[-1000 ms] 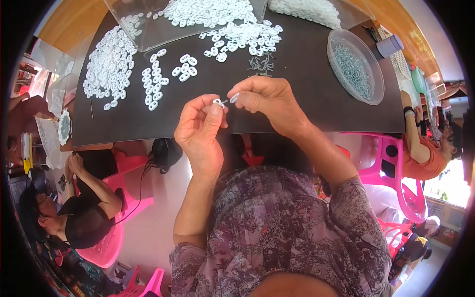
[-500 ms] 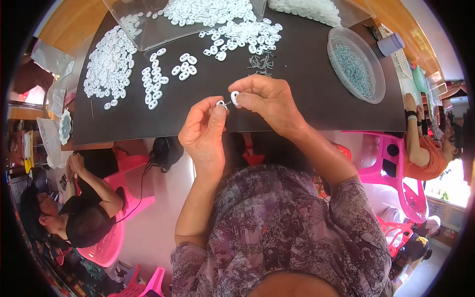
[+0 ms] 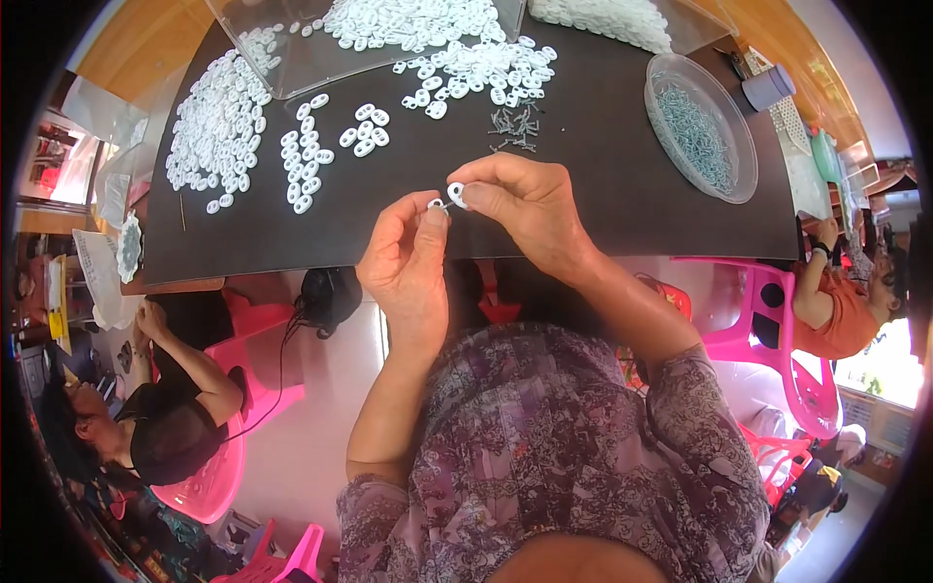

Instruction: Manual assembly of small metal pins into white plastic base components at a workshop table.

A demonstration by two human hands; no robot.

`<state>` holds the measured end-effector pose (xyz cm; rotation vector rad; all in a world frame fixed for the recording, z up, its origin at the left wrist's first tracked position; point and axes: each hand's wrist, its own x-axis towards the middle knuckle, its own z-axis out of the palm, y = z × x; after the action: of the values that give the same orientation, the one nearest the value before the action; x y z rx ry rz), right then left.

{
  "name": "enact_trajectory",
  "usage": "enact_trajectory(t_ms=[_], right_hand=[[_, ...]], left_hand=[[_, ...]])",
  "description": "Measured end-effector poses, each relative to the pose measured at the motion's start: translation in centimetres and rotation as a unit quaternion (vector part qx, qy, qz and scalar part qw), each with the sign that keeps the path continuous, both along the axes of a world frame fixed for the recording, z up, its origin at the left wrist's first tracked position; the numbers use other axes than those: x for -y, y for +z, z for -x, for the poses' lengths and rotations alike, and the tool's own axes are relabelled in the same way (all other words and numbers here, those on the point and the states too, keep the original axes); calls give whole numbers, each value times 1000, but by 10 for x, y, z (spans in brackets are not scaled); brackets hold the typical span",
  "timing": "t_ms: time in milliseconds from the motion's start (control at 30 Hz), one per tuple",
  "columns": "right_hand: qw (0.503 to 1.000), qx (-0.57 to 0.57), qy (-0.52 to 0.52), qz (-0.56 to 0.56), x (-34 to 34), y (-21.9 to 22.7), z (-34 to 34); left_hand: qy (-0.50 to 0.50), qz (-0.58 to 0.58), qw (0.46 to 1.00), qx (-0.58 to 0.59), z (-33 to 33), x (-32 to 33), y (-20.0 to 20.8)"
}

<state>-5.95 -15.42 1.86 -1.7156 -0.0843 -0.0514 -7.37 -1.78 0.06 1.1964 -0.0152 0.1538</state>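
Left of the dish (image 3: 737, 126), my left hand (image 3: 406, 262) is pinching a white piece (image 3: 433, 203), my right hand (image 3: 533, 209) an oval (image 3: 455, 194) standing roughly lengthwise to the view. A screw (image 3: 447, 205) is slanting between them; I'm not making out its head. The dark surface (image 3: 612, 199) is carrying the dish; below it, a pink chair (image 3: 746, 316) is standing.

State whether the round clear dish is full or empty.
Partly full: the dish holds many small metal screws, with bare plastic beside them.
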Motion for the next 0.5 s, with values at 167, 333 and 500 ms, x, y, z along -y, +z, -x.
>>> enact_trajectory(t_ms=[167, 333, 500], right_hand=[[1000, -23, -5, -1, -3, -1, 3], [995, 46, -76, -35, -13, -8, 9], [983, 153, -85, 58, -13, -14, 8]], left_hand=[[10, -2, 1000, 2, 2, 5, -1], [17, 8, 1000, 13, 2, 10, -4], [2, 2, 1000, 8, 4, 8, -4]])
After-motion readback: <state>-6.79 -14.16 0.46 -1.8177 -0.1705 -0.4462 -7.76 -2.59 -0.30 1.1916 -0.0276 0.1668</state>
